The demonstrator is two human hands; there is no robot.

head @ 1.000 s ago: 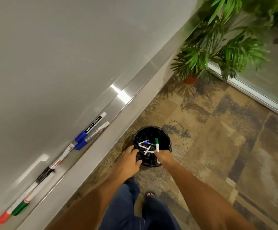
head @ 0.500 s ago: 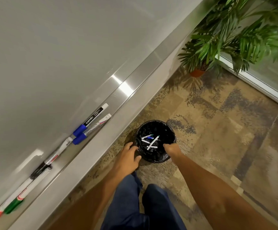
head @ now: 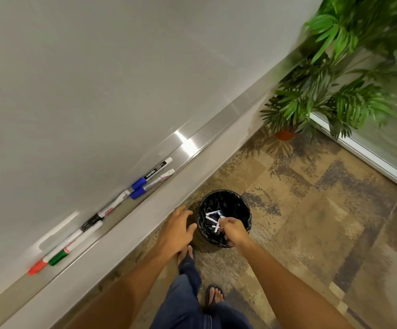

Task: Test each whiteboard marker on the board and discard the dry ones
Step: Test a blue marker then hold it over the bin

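Whiteboard (head: 86, 79): fills the far left, surface blank; no test marks show on the part in view.

Tray (head: 211, 131): metal ledge along the board's lower edge. Holds six markers lying flat in three pairs: two blue-capped markers (head: 151, 176) toward the right, a black-capped marker (head: 93, 220) with a white one end to end in the middle, then a green-capped marker (head: 58, 257) and a red-capped marker (head: 37, 267) at the left end.

Bin (head: 224, 198): small, round, black-lined, on the floor below the tray. Several discarded markers (head: 212, 216) lie inside it.

Right hand (head: 234, 231): over the near rim of the bin, fingers curled inward; whether they grip a marker cannot be told.

Left hand (head: 177, 230): just left of the bin, fingers loosely spread, holding nothing.

Plant (head: 335, 91): potted, far right corner, apart from the work.

Progress, as judged: a batch is already thrown away; the six on the tray are either kept as working or yet to be tested, which cannot be told.
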